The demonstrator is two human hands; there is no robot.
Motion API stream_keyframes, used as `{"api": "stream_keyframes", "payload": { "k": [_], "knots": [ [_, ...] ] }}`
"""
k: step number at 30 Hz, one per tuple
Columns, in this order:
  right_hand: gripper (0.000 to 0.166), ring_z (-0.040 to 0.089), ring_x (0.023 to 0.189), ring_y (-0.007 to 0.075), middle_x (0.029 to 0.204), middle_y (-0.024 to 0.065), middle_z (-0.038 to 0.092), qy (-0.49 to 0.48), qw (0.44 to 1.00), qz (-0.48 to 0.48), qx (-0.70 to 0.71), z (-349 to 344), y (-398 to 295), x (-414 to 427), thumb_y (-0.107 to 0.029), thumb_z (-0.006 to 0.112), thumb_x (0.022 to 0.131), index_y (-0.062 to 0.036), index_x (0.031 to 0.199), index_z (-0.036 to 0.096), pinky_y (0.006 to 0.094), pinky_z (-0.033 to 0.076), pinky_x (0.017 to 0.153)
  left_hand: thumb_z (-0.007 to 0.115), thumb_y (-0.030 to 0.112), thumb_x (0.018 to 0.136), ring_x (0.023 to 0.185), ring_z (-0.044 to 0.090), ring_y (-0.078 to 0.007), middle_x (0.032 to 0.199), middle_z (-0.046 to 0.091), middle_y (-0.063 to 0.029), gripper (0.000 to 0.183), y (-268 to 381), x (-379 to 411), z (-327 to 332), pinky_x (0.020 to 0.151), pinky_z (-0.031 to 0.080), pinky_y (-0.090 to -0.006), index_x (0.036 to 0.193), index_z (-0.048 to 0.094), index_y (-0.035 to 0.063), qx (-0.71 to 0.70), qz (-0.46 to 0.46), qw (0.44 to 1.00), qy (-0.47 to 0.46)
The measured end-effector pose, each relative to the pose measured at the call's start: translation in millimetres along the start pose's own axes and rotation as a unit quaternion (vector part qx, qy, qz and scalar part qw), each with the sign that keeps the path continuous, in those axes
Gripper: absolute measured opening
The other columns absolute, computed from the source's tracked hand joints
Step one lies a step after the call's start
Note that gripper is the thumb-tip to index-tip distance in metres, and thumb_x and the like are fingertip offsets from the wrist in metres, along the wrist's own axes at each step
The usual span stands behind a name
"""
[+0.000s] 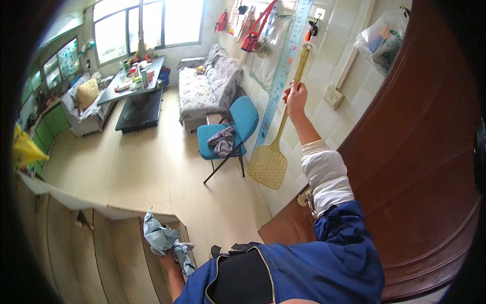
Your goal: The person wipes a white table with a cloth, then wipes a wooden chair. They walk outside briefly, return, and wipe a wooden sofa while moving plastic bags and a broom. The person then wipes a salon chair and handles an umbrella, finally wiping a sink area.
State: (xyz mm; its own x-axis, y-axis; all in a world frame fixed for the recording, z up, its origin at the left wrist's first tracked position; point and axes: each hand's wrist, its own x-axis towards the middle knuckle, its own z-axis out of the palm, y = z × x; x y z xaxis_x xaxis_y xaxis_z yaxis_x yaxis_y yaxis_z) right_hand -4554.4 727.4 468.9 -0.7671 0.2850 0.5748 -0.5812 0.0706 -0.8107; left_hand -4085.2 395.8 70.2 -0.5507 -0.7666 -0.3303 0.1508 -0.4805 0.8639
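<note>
A yellow plastic fly swatter [267, 166] hangs head down along the tiled wall, its handle's top at a wall hook. My right hand [296, 98] is closed around the middle of its handle. Low at the left, my left hand [167, 260] holds a crumpled light blue-grey cloth [160, 233] above the stair steps; the cloth covers most of its fingers. Beside the swatter runs a blue height chart [283, 81] on the wall.
A brown door [410, 152] stands close on the right. Steps [125, 247] lie at the lower left. A blue folding chair [243, 117] bears a striped cloth [223, 142]. Farther off are a patterned sofa [201, 91] and a cluttered table [110, 95]. A plastic bag [381, 41] hangs upper right.
</note>
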Motion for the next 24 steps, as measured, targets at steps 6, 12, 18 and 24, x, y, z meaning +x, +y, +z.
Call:
{"api": "stream_keyframes", "payload": {
  "k": [6, 12, 18, 24],
  "knots": [
    [0.024, 0.046, 0.035, 0.0126, 0.054, 0.0060, 0.052, 0.036, 0.989, 0.019, -0.139, 9, -9, 119, -0.023, 0.044, 0.090, -0.0025, 0.080, 0.051, 0.0263, 0.034, 0.031, 0.065, 0.003, 0.070, 0.094, 0.053, -0.0220, 0.111, 0.055, -0.0079, 0.055, 46, 84, 86, 0.081, 0.043, -0.0342, 0.122, 0.046, 0.0040, 0.044, 0.024, 0.997, -0.057],
    [0.028, 0.049, 0.036, 0.0160, 0.052, 0.0064, 0.052, 0.072, 0.980, 0.045, -0.179, 9, -2, 212, -0.024, 0.048, 0.088, -0.0019, 0.072, 0.051, 0.0294, 0.036, 0.032, 0.064, 0.000, 0.069, 0.096, 0.054, -0.0214, 0.111, 0.055, -0.0077, 0.051, 16, 165, 142, 0.082, 0.043, -0.0346, 0.118, 0.048, 0.0019, -0.043, -0.104, 0.985, -0.129],
    [0.029, 0.049, 0.035, 0.0163, 0.049, 0.0063, 0.051, 0.074, 0.976, 0.006, -0.203, 27, 11, 296, -0.024, 0.048, 0.087, -0.0016, 0.068, 0.051, 0.0299, 0.037, 0.032, 0.065, 0.002, 0.069, 0.092, 0.055, -0.0218, 0.105, 0.058, -0.0077, 0.047, 15, 206, 236, 0.080, 0.044, -0.0359, 0.114, 0.052, 0.0023, 0.006, -0.058, 0.992, -0.108],
    [0.033, 0.049, 0.036, 0.0165, 0.048, 0.0065, 0.051, 0.119, 0.953, 0.024, -0.277, 42, 24, 351, -0.025, 0.046, 0.087, -0.0013, 0.064, 0.050, 0.0306, 0.038, 0.033, 0.064, 0.000, 0.071, 0.089, 0.057, -0.0226, 0.102, 0.059, -0.0088, 0.044, 7, 243, 318, 0.077, 0.046, -0.0365, 0.113, 0.051, 0.0016, -0.018, -0.085, 0.980, -0.181]
  ]
}}
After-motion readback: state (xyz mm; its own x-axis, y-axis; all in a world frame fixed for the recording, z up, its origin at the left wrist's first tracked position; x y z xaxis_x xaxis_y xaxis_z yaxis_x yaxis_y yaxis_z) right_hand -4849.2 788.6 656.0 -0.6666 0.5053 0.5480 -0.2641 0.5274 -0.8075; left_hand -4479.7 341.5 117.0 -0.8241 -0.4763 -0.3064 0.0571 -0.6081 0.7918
